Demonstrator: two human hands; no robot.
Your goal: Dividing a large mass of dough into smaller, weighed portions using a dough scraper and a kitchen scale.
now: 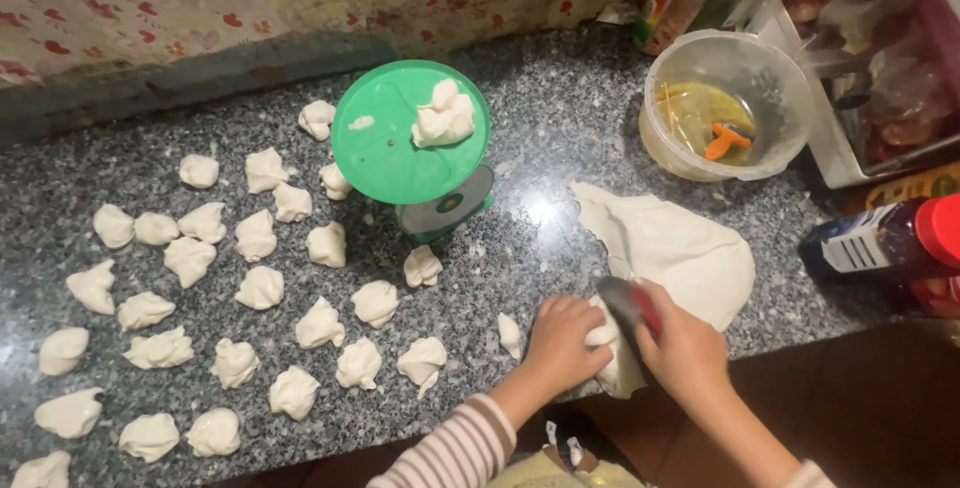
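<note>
Many dough lumps (260,288) lie spread over the left of the granite counter (560,98), each apart from its neighbours. Farther back stands a green scale (410,133) with one lump (443,115) on its pan. Near the front edge, the left hand (562,340) is clenched on the near end of the dough sheet (670,248), pinning it down. Just right, the right hand (685,348) grasps a red-handled knife (632,306), blade on the dough beside the left fingers. The blade could nick those fingers, being so close. To the far right sit a plastic bowl (728,108) and a bottle (880,238).
</note>
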